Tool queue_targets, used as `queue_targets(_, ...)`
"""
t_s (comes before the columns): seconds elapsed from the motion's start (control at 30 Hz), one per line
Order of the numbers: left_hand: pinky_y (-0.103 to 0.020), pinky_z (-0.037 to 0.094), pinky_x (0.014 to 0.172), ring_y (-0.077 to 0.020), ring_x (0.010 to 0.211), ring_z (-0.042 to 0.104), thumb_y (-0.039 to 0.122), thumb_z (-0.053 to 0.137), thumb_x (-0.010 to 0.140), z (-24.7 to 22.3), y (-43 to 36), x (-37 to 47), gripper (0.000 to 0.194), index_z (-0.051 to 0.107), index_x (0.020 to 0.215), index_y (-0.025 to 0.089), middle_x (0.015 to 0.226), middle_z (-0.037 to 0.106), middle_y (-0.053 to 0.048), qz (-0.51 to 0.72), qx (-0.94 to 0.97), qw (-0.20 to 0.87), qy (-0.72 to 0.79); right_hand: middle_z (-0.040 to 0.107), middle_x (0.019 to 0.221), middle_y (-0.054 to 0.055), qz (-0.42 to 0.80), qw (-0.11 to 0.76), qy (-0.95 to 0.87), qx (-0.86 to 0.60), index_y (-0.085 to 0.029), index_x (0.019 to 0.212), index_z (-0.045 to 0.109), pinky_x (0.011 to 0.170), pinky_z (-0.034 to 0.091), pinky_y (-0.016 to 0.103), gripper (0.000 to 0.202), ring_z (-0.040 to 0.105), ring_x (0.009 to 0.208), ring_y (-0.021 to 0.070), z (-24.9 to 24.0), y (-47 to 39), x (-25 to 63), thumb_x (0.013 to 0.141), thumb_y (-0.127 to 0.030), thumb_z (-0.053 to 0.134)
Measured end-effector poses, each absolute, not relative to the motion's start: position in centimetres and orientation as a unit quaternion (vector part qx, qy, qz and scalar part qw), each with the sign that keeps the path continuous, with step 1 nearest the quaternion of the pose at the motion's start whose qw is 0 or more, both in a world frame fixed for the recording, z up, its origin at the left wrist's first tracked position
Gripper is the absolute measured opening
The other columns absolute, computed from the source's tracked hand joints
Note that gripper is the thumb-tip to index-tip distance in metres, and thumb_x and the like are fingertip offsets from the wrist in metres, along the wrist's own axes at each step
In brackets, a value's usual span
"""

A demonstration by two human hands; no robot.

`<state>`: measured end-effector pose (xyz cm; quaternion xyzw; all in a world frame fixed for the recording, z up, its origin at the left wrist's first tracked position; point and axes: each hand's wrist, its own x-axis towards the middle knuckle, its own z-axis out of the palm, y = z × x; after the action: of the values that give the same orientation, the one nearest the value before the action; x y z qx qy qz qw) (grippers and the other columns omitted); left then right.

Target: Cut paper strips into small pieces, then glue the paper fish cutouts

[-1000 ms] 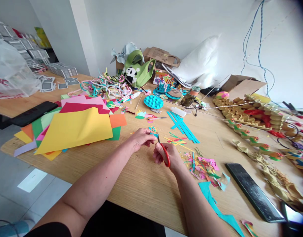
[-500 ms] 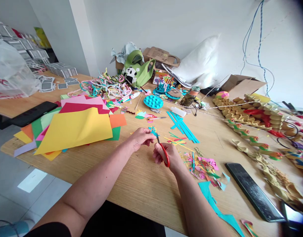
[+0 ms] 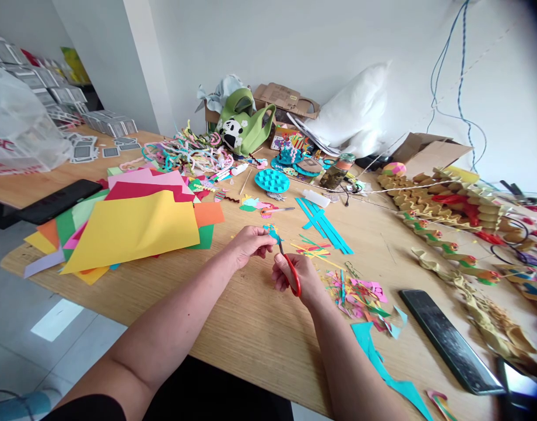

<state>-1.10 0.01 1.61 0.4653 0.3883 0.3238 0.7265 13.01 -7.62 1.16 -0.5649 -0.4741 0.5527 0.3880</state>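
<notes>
My left hand (image 3: 251, 244) pinches a small piece of blue paper (image 3: 273, 233) near the middle of the table. In my right hand (image 3: 301, 276) are red-handled scissors (image 3: 294, 275), their blades pointing up at the blue paper's edge. Small yellow and orange bits (image 3: 268, 227) show just behind the blue piece. To the right of my right hand lie thin coloured paper strips (image 3: 314, 248) and a heap of paper scraps (image 3: 360, 295). Long blue strips (image 3: 327, 225) rest further back.
Stacked coloured sheets (image 3: 137, 231) cover the left of the table (image 3: 233, 327). A phone (image 3: 450, 339) and egg-carton pieces (image 3: 443, 199) are on the right. Behind stand a green bag (image 3: 246, 126), a jar (image 3: 337, 171) and a blue round plate (image 3: 272, 181).
The blue paper piece and the scissor tips have shifted very slightly. Both hands keep nearly the same place and grip.
</notes>
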Motion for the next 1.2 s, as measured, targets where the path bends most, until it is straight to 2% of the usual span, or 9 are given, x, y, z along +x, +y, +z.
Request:
queue_targets(0.2,-0.020,0.039,0.048,-0.0061,0.046,0.050,0.017,0.066,0.065,1.62,-0.20,-1.17,0.009,0.059,0.062,0.012,0.055,0.058,0.001,0.316,0.481,0.727,0.375,0.062,0.052,0.003,0.550,0.388,-0.476,-0.566,-0.014,0.061,0.057,0.037,0.045,0.019,0.060,0.058,0.039,0.0110,1.27,-7.70,13.02,0.062,-0.073,0.068)
queue_targets(1.2,-0.020,0.037,0.047,-0.0062,0.044,0.048,0.019,0.064,0.064,1.46,0.07,-1.24,0.010,0.058,0.060,0.013,0.053,0.058,0.001,0.314,0.506,0.703,0.390,0.061,0.050,0.002,0.547,0.375,-0.480,-0.574,-0.016,0.059,0.055,0.036,0.044,0.019,0.056,0.057,0.038,0.0115,1.60,-7.72,12.94,0.061,-0.070,0.071)
